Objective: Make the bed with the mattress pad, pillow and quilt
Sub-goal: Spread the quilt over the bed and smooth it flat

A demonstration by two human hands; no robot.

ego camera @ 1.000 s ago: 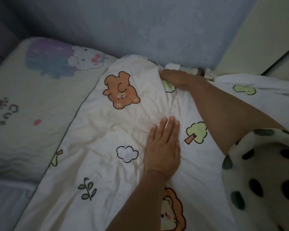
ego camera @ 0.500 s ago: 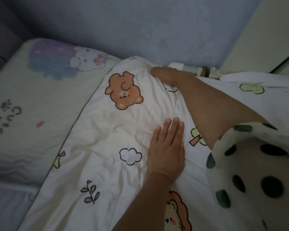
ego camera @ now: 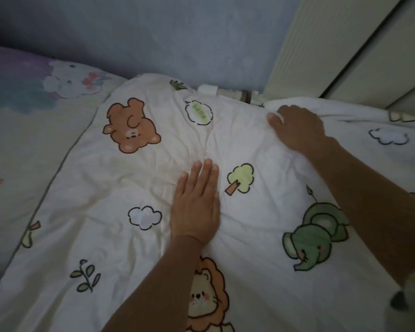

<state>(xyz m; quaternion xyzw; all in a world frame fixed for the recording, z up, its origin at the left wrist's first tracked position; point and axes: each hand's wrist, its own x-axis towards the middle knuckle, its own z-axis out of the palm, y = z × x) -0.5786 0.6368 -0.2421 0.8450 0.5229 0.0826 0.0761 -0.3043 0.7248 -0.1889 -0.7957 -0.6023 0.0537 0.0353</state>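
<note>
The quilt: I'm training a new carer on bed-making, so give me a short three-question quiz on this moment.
1. True or false: the left hand lies flat, palm down, on the quilt.
2. Which hand is at the quilt's far edge by the wall? A) left B) right
3. Fill in: the printed animal nearest the pillow is a ____.

Key: 1 true. 2 B, the right hand, fingers curled into the fabric. 3 bear.

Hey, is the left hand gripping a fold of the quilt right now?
No, the left hand lies flat and open, palm down on the quilt, with fingers straight beside the tree print.
</note>
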